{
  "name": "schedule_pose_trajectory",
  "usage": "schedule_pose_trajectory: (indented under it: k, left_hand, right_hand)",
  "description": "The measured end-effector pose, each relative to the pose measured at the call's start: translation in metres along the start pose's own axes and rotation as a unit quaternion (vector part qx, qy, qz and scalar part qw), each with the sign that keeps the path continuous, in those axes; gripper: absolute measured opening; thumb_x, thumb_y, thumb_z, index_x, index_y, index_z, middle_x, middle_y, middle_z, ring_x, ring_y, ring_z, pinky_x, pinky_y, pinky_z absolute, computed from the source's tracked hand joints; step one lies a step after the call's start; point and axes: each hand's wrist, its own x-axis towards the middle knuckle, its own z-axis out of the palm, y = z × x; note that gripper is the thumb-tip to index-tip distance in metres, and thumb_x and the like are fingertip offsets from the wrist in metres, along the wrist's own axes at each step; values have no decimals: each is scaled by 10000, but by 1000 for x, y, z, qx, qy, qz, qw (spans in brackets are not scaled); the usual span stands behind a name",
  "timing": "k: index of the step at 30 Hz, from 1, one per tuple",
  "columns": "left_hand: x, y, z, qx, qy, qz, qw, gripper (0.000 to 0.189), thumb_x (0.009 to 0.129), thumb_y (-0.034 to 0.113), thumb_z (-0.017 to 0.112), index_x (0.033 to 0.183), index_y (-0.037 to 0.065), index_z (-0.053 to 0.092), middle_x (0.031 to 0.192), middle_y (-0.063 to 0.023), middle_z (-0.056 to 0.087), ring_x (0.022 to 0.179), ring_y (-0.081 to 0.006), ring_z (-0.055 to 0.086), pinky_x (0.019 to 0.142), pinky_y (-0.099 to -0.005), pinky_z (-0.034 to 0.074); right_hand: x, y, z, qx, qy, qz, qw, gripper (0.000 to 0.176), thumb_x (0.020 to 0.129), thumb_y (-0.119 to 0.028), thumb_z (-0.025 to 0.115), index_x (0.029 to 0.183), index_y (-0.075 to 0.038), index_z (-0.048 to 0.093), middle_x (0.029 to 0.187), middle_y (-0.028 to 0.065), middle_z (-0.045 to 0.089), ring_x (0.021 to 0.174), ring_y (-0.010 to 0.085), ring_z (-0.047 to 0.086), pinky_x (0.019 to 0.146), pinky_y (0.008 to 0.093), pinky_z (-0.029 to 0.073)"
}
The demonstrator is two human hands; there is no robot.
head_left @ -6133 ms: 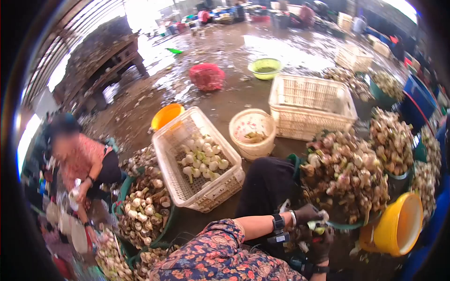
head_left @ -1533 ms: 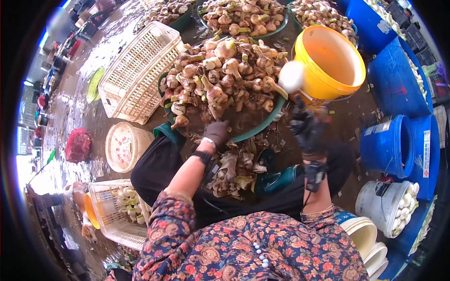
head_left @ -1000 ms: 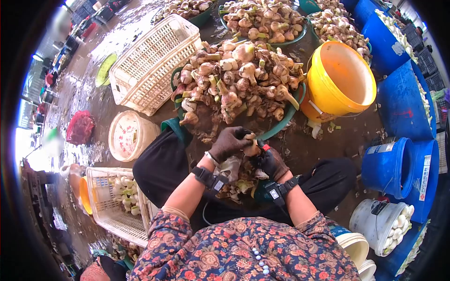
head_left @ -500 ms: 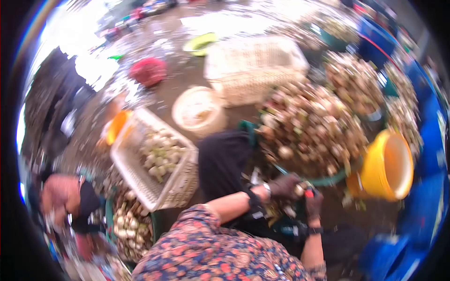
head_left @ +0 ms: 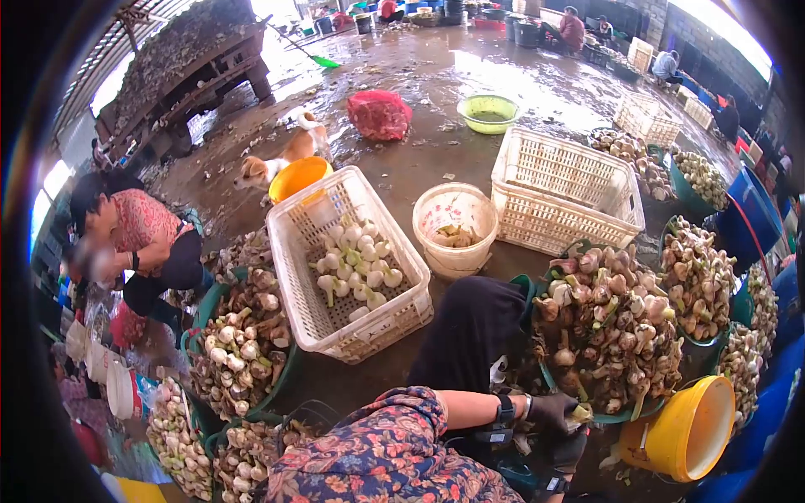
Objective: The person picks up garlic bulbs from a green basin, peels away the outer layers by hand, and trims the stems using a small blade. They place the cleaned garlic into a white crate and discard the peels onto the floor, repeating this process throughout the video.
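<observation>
My left hand, in a dark glove, is closed on a garlic bulb low in the view. Just below it, my gloved right hand is closed near the same bulb; what its fingers hold is hidden. Beyond both hands stands a green basin heaped with unpeeled garlic, stems attached. Garlic scraps lie beneath my hands. To the left, a white plastic crate holds cleaned white garlic bulbs.
A white bucket and a second crate stand ahead. A yellow bucket leans at right. More garlic fills basins at left, near a seated person. A dog stands behind an orange bucket.
The view has swung left and up, so the scene sits lower and further right. My hands remain together at the bulb. A red piece seen at my right hand earlier is now out of sight.
</observation>
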Motion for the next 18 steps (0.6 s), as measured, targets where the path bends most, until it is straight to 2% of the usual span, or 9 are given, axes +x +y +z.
schedule_pose_trajectory:
  k: [1, 3, 5, 6, 8, 10, 11, 16, 18]
  left_hand:
    - [2, -5, -1, 33, 22, -23, 999, 526, 644, 248, 737, 1100, 46, 570, 960, -109, 636, 890, -196, 588, 776, -324, 464]
    - [1, -6, -4, 64, 42, -46, 996, 527, 634, 218, 730, 1111, 64, 566, 963, -124, 635, 879, -222, 597, 764, -337, 468]
    - [-2, -1, -7, 205, -2, 40, 978, 488, 577, 238, 744, 1016, 64, 617, 912, -155, 642, 863, -333, 612, 746, -389, 479]
    - [0, -2, -8, 205, -1, 43, 978, 488, 577, 238, 744, 1016, 64, 617, 912, -155, 642, 863, -333, 612, 746, -389, 479]
    - [3, -5, -7, 321, -97, 2, 942, 346, 611, 195, 708, 930, 71, 659, 862, -161, 646, 825, -359, 610, 726, -403, 481]
    - [0, -2, -3, 318, -78, -13, 945, 286, 632, 183, 694, 890, 64, 669, 839, -159, 649, 808, -349, 617, 713, -401, 482]
    - [-3, 0, -2, 317, -57, -28, 946, 229, 652, 172, 680, 850, 56, 678, 815, -158, 651, 791, -339, 624, 700, -400, 483]
    - [-3, -22, 1, 200, 27, -92, 975, 247, 683, 198, 698, 877, 47, 674, 819, -173, 654, 777, -272, 642, 678, -372, 480]
    - [1, -34, 2, 60, 73, -116, 989, 192, 736, 156, 657, 871, 20, 668, 789, -107, 666, 725, -181, 613, 671, -330, 477]
  right_hand:
    - [-4, -2, -12, -13, -55, 5, 998, 480, 940, -450, 358, 1213, -74, 476, 1201, 91, 519, 1094, 233, 508, 936, 369, 421]
    - [-10, -10, -8, 16, -51, 28, 998, 456, 940, -429, 366, 1191, -70, 493, 1173, 93, 545, 1060, 246, 533, 910, 370, 438]
    - [-15, -23, -3, 45, -45, 48, 997, 434, 940, -408, 374, 1170, -66, 510, 1144, 95, 571, 1026, 259, 558, 885, 370, 454]
    - [-17, -32, -2, 48, -50, 85, 994, 422, 928, -403, 399, 1145, -62, 520, 1112, 95, 576, 996, 251, 565, 860, 360, 462]
    - [-23, -48, -1, 55, -57, 160, 984, 399, 902, -391, 449, 1095, -54, 541, 1048, 93, 586, 934, 233, 579, 812, 341, 477]
    - [-29, -55, 0, 65, -60, 239, 967, 380, 876, -380, 499, 1045, -45, 561, 985, 91, 597, 873, 216, 593, 763, 321, 492]
    - [-29, -56, 2, 66, -61, 247, 965, 386, 882, -386, 482, 1050, -48, 560, 985, 90, 596, 872, 216, 593, 763, 321, 493]
    - [-18, -54, 15, 76, -57, 153, 984, 424, 912, -419, 397, 1071, -59, 556, 986, 85, 594, 869, 218, 592, 760, 322, 496]
    - [-18, -55, 15, 79, -56, 135, 986, 443, 924, -432, 362, 1080, -64, 555, 986, 84, 593, 868, 219, 592, 759, 323, 498]
